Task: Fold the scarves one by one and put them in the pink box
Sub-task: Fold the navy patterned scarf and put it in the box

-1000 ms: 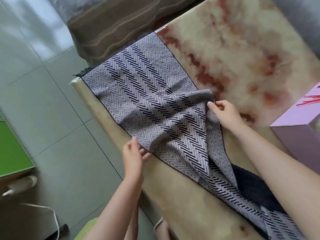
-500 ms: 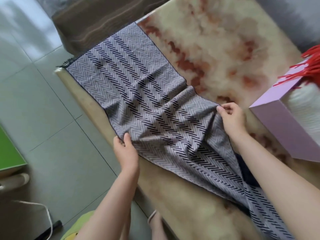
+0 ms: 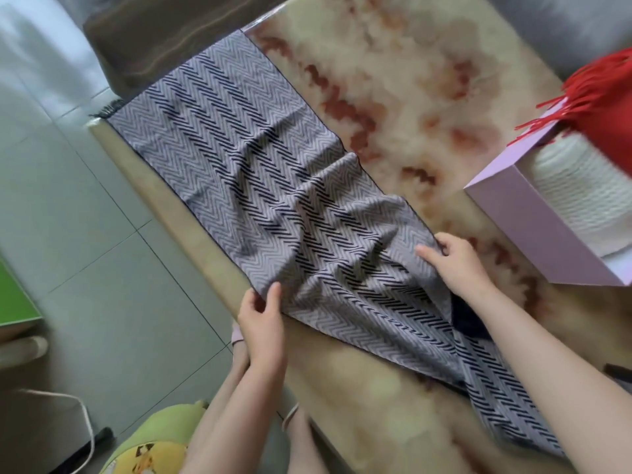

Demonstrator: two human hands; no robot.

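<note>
A long grey scarf (image 3: 260, 165) with a dark herringbone pattern lies spread along the marbled table (image 3: 410, 97), wrinkled near my hands. My left hand (image 3: 261, 323) pinches its near edge at the table's front rim. My right hand (image 3: 455, 261) pinches the far edge. The scarf's other end trails off toward the lower right under my right arm. The pink box (image 3: 533, 227) stands open at the right, with a white knitted scarf (image 3: 578, 196) and a red fringed scarf (image 3: 602, 107) inside it.
A brown striped cushion or seat (image 3: 154, 35) sits beyond the table's far left corner. Grey floor tiles (image 3: 85, 234) lie to the left, with a green board (image 3: 13, 302) and a white cable (image 3: 78, 415) on them.
Both hands have slid along the scarf's edges toward me, keeping their pinch. The view shifted, so more of the pink box and the red scarf shows.
</note>
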